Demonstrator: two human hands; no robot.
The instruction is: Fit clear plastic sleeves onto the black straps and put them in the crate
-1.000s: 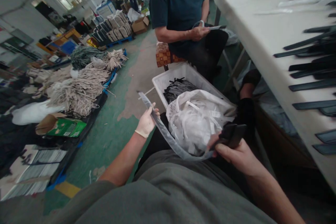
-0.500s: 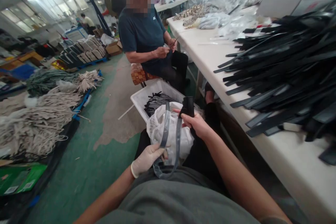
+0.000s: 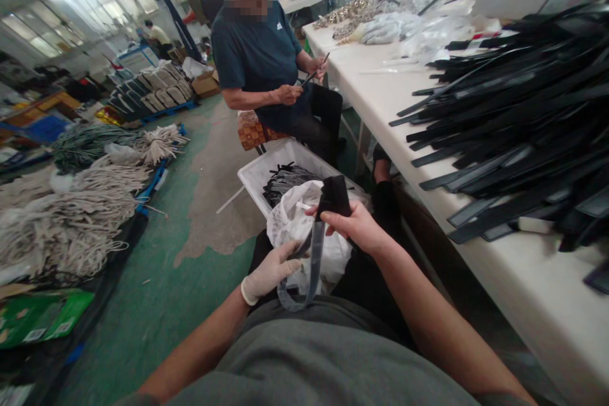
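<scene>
My right hand (image 3: pixel 354 223) is closed round the upper end of a bundle of black straps (image 3: pixel 335 195). From there a grey-backed strap (image 3: pixel 316 266) hangs down and loops back up on the left. My left hand (image 3: pixel 272 271), in a pale glove, pinches that looped strap a little lower and to the left. Beneath both hands lies a white plastic bag (image 3: pixel 290 206) on my lap, against a white bin (image 3: pixel 254 172) that holds a heap of dark strips (image 3: pixel 290 179).
A long white table (image 3: pixel 380 92) on the right bears a big pile of black straps (image 3: pixel 523 120). A seated person (image 3: pixel 259 57) faces me beyond the bin, holding a thin dark strip. Bundles of beige cords (image 3: pixel 90 209) lie on the floor at left.
The strap's free end, upright above my left hand before, has dropped behind the loop. The bundle in my right hand has turned and shifted slightly left. The seated person's strip is raised.
</scene>
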